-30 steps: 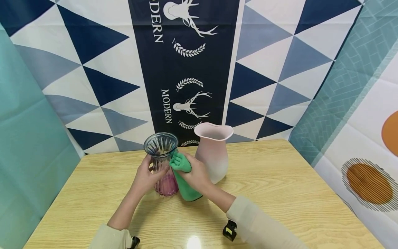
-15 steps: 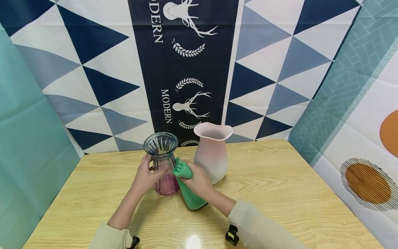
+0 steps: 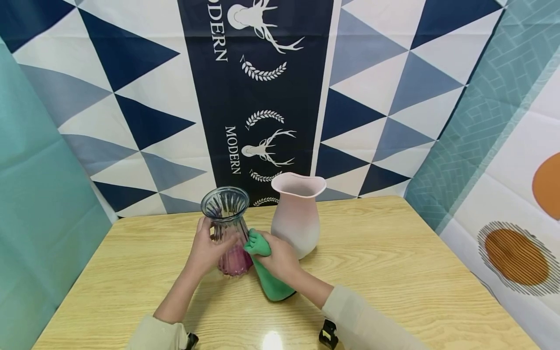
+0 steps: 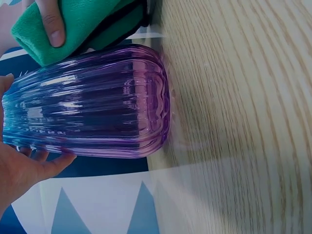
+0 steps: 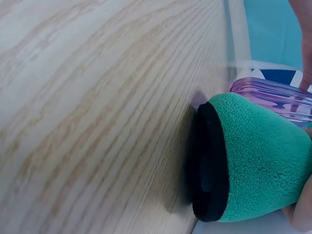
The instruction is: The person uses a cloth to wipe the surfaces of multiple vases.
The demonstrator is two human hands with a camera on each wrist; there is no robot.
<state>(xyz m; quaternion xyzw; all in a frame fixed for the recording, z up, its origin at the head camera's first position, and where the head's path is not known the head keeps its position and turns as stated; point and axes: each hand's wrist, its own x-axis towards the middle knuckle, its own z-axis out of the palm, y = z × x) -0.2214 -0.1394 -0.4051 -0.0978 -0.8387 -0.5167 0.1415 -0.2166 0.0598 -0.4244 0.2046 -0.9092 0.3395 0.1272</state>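
Observation:
A ribbed glass vase point(image 3: 235, 260), blue at its flared rim and purple at the base, stands upright on the table. My left hand point(image 3: 210, 252) holds it around the middle, thumb on the near side. A green cloth with a black edge point(image 3: 272, 284) is bunched in my right hand point(image 3: 281, 255), at the vase's right side. The left wrist view shows this cloth point(image 4: 92, 24) along the side of the glass point(image 4: 97, 107); firm contact is hard to tell. In the right wrist view the cloth's lower part point(image 5: 263, 161) hangs loose and hides part of the vase.
A pink-and-white vase point(image 3: 298, 218) with a wavy rim stands just behind my right hand. The light wooden table point(image 3: 385, 262) ends at a patterned back curtain point(image 3: 166, 121). Teal cloth point(image 3: 48, 194) hangs at the left side.
My right hand and the green cloth have moved down and slightly right, along the glass vase's side. My left hand and the glass vase have stayed nearly in place.

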